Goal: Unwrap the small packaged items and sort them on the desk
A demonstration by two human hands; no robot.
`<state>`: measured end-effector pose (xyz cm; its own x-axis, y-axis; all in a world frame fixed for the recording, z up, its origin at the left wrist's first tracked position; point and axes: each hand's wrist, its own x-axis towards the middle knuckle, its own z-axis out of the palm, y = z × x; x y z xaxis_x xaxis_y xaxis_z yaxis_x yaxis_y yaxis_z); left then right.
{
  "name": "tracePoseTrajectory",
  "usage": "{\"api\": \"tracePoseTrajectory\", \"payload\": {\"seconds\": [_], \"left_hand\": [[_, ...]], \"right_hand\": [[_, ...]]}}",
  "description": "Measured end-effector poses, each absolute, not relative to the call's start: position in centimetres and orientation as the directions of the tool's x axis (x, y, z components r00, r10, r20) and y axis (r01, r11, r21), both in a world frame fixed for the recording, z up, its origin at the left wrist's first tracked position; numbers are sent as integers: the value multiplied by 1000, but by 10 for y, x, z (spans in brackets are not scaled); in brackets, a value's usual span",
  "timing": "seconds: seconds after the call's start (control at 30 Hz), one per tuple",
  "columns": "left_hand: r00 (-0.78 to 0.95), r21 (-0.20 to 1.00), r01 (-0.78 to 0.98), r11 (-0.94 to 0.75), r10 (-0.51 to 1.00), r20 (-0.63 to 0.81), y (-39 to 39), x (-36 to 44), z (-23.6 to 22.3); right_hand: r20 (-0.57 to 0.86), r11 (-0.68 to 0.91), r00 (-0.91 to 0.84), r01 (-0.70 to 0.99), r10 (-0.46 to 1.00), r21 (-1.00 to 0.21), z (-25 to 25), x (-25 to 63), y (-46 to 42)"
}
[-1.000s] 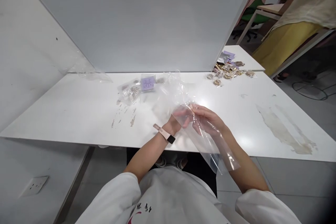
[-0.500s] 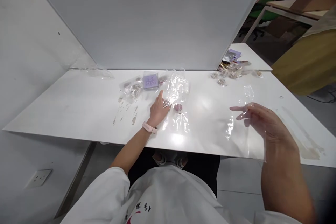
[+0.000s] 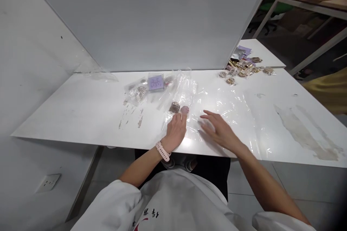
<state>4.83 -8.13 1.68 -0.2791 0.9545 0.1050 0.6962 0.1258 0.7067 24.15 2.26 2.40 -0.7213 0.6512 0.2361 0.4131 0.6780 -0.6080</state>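
My left hand, with a pale watch strap at the wrist, has its bent fingers close together on a clear plastic bag. Its fingertips meet the lower edge of a small round pink piece. Just left of that piece lies a square brown packet. My right hand hovers over the table with fingers apart, holding nothing. Around and beyond it a large clear plastic sheet or bag lies spread out. More clear bags lie behind the two small pieces.
A purple flat box and small packets in clear film sit left of centre. At the back right is a pile of wrapped packets. A grey panel stands along the back edge of the white table.
My right hand has come left, letting go of the clear plastic, which now lies on the table. My left hand has drawn back and right, uncovering the brown packet.
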Motion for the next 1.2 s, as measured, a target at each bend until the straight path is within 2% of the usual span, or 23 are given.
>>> {"api": "tracePoseTrajectory", "payload": {"seconds": [0.1, 0.23, 0.43, 0.6, 0.73, 0.87, 1.0, 1.07, 1.2], "left_hand": [[-304, 743, 655, 136, 948, 95, -80, 54, 20], [-323, 734, 662, 148, 941, 102, -70, 64, 18], [-408, 762, 622, 178, 905, 121, -57, 61, 14], [-437, 797, 577, 179, 892, 116, -59, 41, 28], [-480, 766, 581, 276, 876, 49, -74, 4, 46], [-562, 784, 520, 338, 827, 16, -101, -35, 52], [-612, 599, 643, 478, 791, 25, -115, -49, 40], [-606, 559, 665, 495, 795, 18, -115, -46, 33], [-624, 590, 631, 504, 781, 0, -113, -37, 26]], "right_hand": [[215, 712, -771, 391, 600, -584, -4, 217, 14], [214, 767, -791, 428, 574, -478, -27, 212, 17], [203, 834, -830, 440, 519, -332, -31, 219, 22], [190, 855, -847, 439, 496, -275, -32, 221, 25], [168, 865, -863, 427, 477, -265, -28, 234, 29], [106, 847, -884, 394, 456, -358, -11, 257, 37], [165, 773, -808, 450, 566, -447, 6, 243, 41], [226, 792, -798, 432, 559, -433, 7, 217, 40], [245, 865, -849, 383, 468, -323, -5, 162, 37]]}}
